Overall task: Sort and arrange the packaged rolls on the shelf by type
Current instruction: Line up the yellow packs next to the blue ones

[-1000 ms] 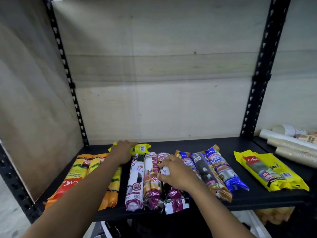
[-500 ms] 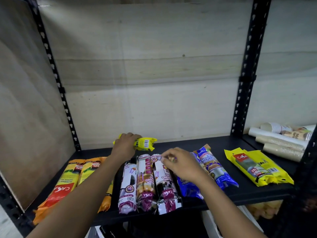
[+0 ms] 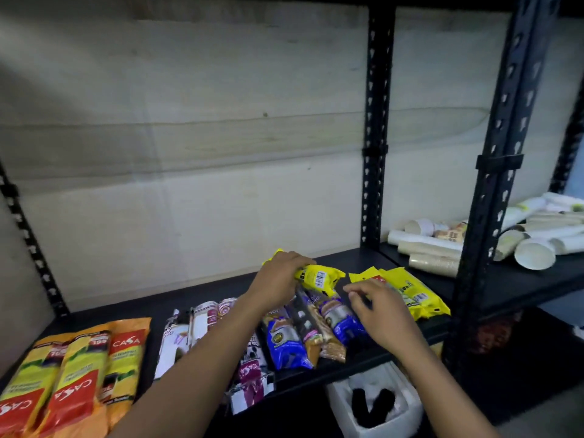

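Note:
My left hand (image 3: 277, 276) grips a yellow packaged roll (image 3: 319, 276), held just above the blue rolls. My right hand (image 3: 380, 303) hovers with loosely curled fingers over the blue and brown rolls (image 3: 303, 333) and holds nothing. Beyond that hand, yellow packets (image 3: 410, 290) lie at the right end of the black shelf (image 3: 202, 294). Orange and yellow packets (image 3: 72, 371) lie side by side at the left end. Maroon and white rolls (image 3: 202, 324) lie in the middle, partly hidden by my left forearm.
A black slotted upright (image 3: 493, 191) stands at the shelf's right front corner. Paper cup stacks (image 3: 442, 248) lie on the adjoining shelf to the right. A white bin (image 3: 376, 403) sits below the shelf. A pale board wall backs the shelf.
My left hand has carried the yellow roll to the right, from over the maroon rolls to over the blue ones. My right hand has shifted right toward the yellow packets. The view has swung right.

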Available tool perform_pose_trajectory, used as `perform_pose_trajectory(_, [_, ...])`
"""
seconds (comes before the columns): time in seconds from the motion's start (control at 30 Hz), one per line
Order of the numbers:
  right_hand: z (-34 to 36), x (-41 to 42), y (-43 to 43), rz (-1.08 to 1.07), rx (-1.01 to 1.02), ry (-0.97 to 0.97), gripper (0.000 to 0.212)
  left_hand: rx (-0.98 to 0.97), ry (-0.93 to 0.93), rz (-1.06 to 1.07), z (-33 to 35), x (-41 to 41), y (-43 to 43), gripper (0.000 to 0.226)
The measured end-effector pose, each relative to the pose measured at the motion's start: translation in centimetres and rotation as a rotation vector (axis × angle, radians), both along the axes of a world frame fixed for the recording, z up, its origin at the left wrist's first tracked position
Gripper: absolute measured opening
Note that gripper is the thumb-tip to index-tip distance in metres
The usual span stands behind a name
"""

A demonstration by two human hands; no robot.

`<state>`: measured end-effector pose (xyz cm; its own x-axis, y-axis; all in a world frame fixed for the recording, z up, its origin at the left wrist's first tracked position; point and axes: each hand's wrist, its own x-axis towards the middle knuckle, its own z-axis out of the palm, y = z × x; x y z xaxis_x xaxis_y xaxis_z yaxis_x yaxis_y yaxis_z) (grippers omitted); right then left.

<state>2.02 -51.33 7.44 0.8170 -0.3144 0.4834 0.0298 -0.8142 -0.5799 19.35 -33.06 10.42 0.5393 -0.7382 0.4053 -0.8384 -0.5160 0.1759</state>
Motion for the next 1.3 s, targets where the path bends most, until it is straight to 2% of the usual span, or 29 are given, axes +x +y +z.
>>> perform_pose_trajectory(0.13, [-1.0,-1.5,-3.6,-0.145,-0.008,-0.05,0.018,0.016,0.009,-0.177,-0.3,-1.8,-4.3,0.066])
perform_pose_trajectory(0.27, [-1.8,-2.3,-6.5,-0.234,-0.063,-0.017,0.023,0.055,0.016,-0.251,-1.0,-3.1,-7.2,0.064])
perform_pose_trajectory(0.47, [-3.3,-2.0,-9.5,-0.259,-0.064,0.101,0.025,0.147,0.11,-0.291,-2.1,-3.7,-9.1,0.067])
perform_pose_trajectory(0.7, [-3.9,-1.8,-9.9,-0.269,-0.066,0.099,0.025,0.306,0.16,-0.289,-3.1,-3.2,-10.1,0.077])
perform_pose_trajectory(0.87, [-4.3,-1.8,-9.9,-0.267,-0.051,0.071,0.023,0.217,0.229,-0.264,-3.7,-3.2,-9.8,0.073])
perform_pose_trajectory(1.3, [-4.4,-1.9,-9.7,-0.274,-0.08,0.1,0.024,-0.035,0.269,-0.149,-3.3,-4.4,-6.1,0.028])
